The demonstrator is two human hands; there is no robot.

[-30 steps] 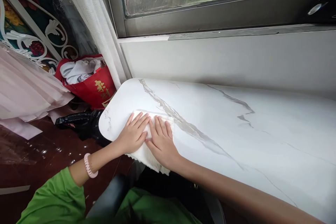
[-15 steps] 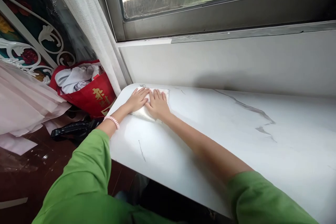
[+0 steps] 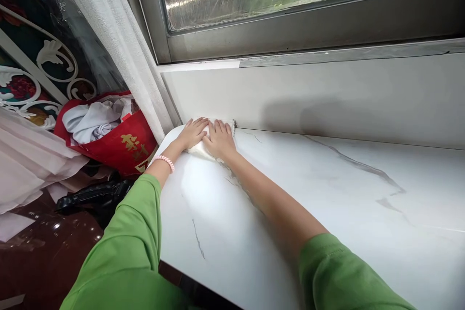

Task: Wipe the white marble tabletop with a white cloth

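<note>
White cloth (image 3: 201, 150) directly beneath left hand (image 3: 192, 134) and right hand (image 3: 221, 142), both spread flat.

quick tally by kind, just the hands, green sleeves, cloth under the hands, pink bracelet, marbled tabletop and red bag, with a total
Hands: 2 (left hand, right hand)
Green sleeves: 2 (left sleeve, right sleeve)
Cloth: 1
Pink bracelet: 1
Marbled tabletop: 1
Red bag: 1
Total: 8

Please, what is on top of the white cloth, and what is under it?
The left hand and right hand rest on the cloth. Under it is the white, grey-veined table; the part directly beneath is hidden.
</note>
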